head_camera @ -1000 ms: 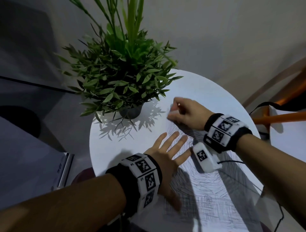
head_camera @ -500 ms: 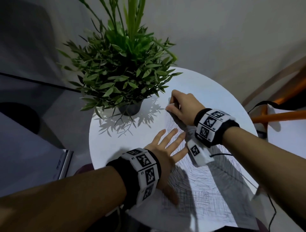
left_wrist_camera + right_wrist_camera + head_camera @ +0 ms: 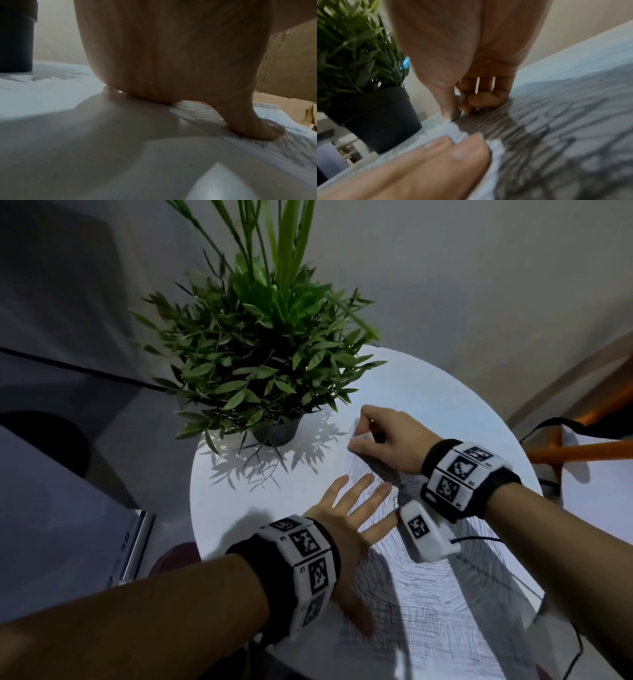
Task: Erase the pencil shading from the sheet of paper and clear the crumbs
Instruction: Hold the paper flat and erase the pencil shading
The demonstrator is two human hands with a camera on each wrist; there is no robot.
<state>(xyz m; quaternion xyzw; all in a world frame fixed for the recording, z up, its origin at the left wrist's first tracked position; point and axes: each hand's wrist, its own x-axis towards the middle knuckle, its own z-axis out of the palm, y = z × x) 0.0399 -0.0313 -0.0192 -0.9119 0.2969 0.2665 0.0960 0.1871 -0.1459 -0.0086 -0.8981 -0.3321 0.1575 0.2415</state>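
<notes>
Pinching a white eraser (image 3: 363, 437), the right hand (image 3: 387, 440) is working the far corner of the shaded paper (image 3: 445, 604) — just beside the plant (image 3: 260, 364). Flat, fingers spread wide, the left hand (image 3: 346, 529) is pressing the paper onto the table (image 3: 239, 508).

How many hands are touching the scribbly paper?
2. The left hand lies flat with fingers spread on the sheet of paper, near its left side. The right hand pinches an eraser at the paper's far corner, beside the potted plant.
</notes>
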